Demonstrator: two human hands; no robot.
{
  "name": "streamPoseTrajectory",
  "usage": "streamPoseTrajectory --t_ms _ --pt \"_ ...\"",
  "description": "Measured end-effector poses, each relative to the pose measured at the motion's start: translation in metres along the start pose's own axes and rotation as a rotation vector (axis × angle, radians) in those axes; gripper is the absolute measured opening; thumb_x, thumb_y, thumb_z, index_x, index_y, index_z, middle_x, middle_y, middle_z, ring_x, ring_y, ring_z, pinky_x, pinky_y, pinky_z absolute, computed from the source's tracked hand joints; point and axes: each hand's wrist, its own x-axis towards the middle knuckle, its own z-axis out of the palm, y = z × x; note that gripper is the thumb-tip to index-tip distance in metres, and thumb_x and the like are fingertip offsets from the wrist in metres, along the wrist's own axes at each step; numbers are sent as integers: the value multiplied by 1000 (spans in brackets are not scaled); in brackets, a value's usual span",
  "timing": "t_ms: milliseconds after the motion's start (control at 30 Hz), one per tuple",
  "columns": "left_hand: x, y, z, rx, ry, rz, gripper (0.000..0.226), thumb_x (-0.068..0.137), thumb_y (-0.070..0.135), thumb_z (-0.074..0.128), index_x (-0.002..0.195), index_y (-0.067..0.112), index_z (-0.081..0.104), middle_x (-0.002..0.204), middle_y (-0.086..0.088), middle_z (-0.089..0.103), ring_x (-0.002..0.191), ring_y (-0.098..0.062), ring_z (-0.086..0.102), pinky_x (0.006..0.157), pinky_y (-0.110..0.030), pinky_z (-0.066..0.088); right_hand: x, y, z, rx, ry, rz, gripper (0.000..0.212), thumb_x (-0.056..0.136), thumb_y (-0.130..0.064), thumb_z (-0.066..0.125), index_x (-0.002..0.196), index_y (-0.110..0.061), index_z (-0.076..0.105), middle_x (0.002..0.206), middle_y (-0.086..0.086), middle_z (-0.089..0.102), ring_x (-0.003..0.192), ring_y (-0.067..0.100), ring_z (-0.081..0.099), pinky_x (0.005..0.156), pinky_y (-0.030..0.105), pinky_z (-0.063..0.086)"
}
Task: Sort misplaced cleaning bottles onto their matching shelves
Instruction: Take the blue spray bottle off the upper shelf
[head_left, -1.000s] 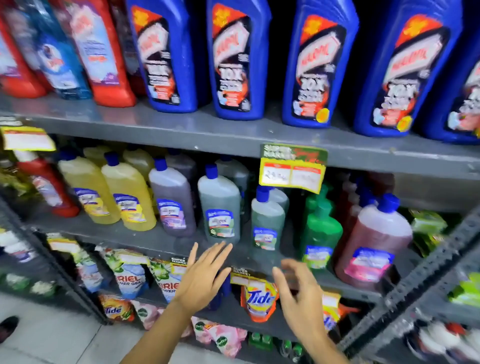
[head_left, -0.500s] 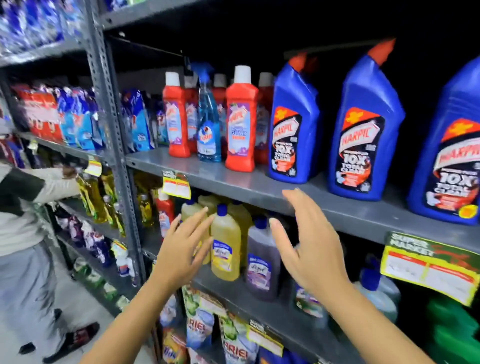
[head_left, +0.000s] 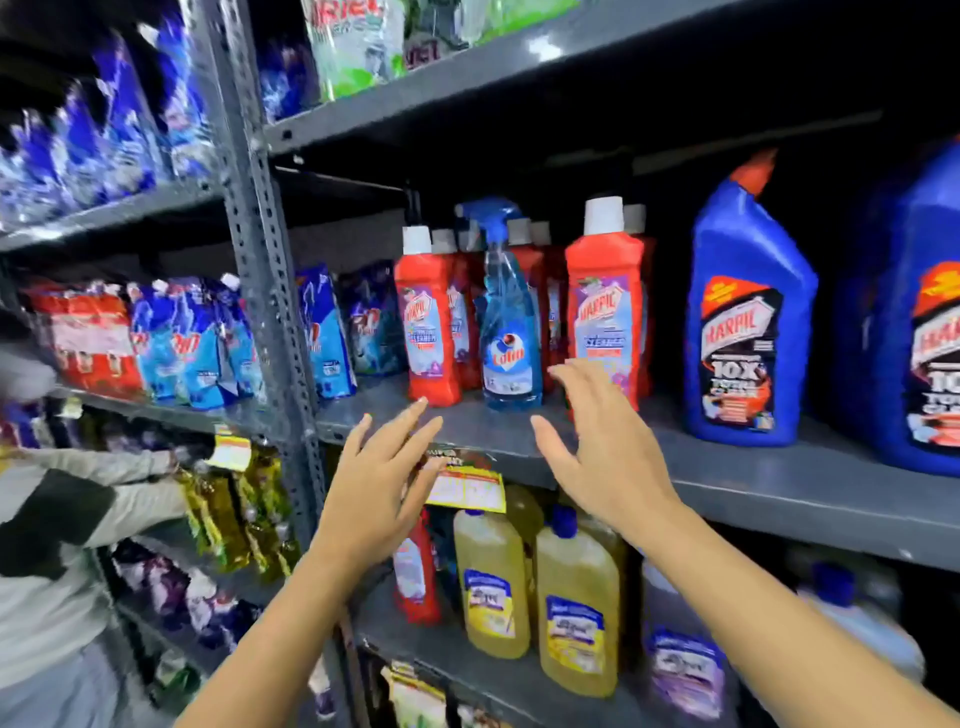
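Left hand (head_left: 379, 488): raised in front of the grey shelf (head_left: 753, 478), fingers spread apart, holding nothing
Right hand (head_left: 602, 447): raised a little higher, fingers spread apart, empty, its fingertips just in front of a red bottle (head_left: 605, 301)
Spray bottle (head_left: 506, 322): blue, with a trigger top, standing upright on the shelf among the red bottles, between the two hands and beyond them, touched by neither
Red bottles: white caps, upright in rows, on both sides of the spray bottle and behind it
Big blue bottles (head_left: 748, 322): on the same shelf, to the right, upright
Lower shelf: yellow bottles (head_left: 576, 613) with blue caps, below the right hand
Far left: another person's sleeve (head_left: 78, 499) reaching into the next rack
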Motion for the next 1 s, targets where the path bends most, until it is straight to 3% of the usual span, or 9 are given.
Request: streamPoseTrajectory --t_ms 100,400,567,667,800,933,1000 --pt "7 -32 6 -2 9 -18 48 101 41 35 138 16 52 151 -2 39 135 -16 39 113 -49 21 29 -8 21 -14 -2 -14 55 94 -35 53 142 -11 42 148 6 40 137 23 40 108 40 41" --pt "38 -88 34 31 44 10 48 101 39 34 138 15 52 150 -2 41 138 -18 35 114 -46 21 131 -20 57 -127 139 77 57 90 -32 54 140 -12 37 138 8 41 122 31 47 82 43 52" --pt "38 -98 65 -73 56 62 49 102 41 31 138 14 52 148 -3 44 136 -18 38 114 -44 23 156 -12 76 -189 121 253 64 89 -34 56 143 -14 28 135 11 40 118 34 48 68 37 42" --pt "40 -107 81 -126 54 102 55 103 45 26 128 13 62 138 -3 55 131 -18 46 112 -40 26 162 -7 83 -189 143 317 70 89 -38 58 146 -13 24 137 13 41 119 37 49 72 36 37" --pt "42 -117 90 -155 122 168 60 103 47 27 108 10 73 111 -5 71 107 -21 65 95 -36 43 167 -9 88 -42 138 487 77 83 -49 66 141 -12 30 135 12 53 117 36 57 86 40 44" --pt "43 -124 95 -184 132 190 59 103 48 29 105 10 74 107 -7 73 101 -23 68 87 -40 52 165 -15 99 42 146 596 92 64 -61 79 133 -15 38 128 7 61 114 31 61 94 44 50" --pt "44 -123 96 -195 122 185 57 103 48 30 104 10 74 106 -8 73 101 -25 68 86 -42 53 165 -18 101 55 173 619 90 63 -55 83 131 -15 39 127 4 62 108 27 63 92 40 51"
